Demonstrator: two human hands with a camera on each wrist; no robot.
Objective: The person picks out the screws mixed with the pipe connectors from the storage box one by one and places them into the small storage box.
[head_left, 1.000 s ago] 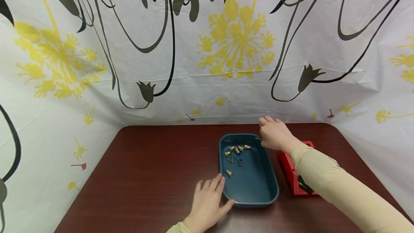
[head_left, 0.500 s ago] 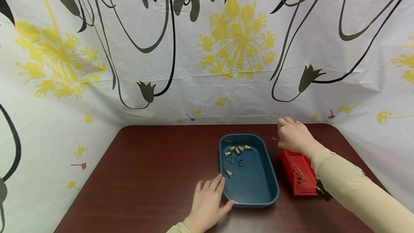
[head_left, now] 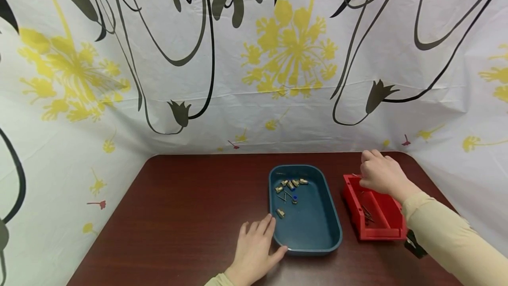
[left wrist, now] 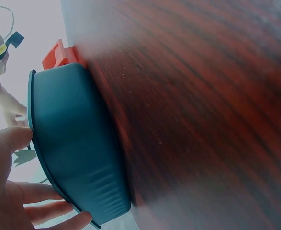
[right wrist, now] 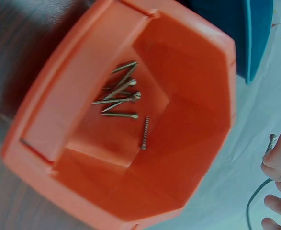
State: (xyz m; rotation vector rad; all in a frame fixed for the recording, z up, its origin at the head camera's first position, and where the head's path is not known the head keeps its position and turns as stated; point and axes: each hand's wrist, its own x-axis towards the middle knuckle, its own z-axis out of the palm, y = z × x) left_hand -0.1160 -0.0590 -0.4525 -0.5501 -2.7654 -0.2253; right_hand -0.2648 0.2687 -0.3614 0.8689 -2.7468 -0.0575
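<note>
My left hand [head_left: 254,248] rests on the near left corner of a blue-green tray [head_left: 311,228], its fingers and thumb touching the rim. Inside the tray lie several brass fittings [head_left: 280,212], some with blue parts, and a few screws [head_left: 285,196]. Over the far end of a red bin [head_left: 382,234], my right hand [head_left: 382,173] pinches a screw [right wrist: 270,143] between thumb and fingertip, as the right wrist view shows. Several loose screws [right wrist: 126,96] lie on the bin's floor.
The red bin stands just right of the tray on a dark red-brown table [head_left: 190,215]. A patterned white cloth [head_left: 222,78] hangs behind the table's far edge. My right sleeve [head_left: 448,228] passes beside the bin.
My right hand has moved right with the screw, from the tray's far right corner to above the red bin's far end. My left hand and the tray have stayed put.
</note>
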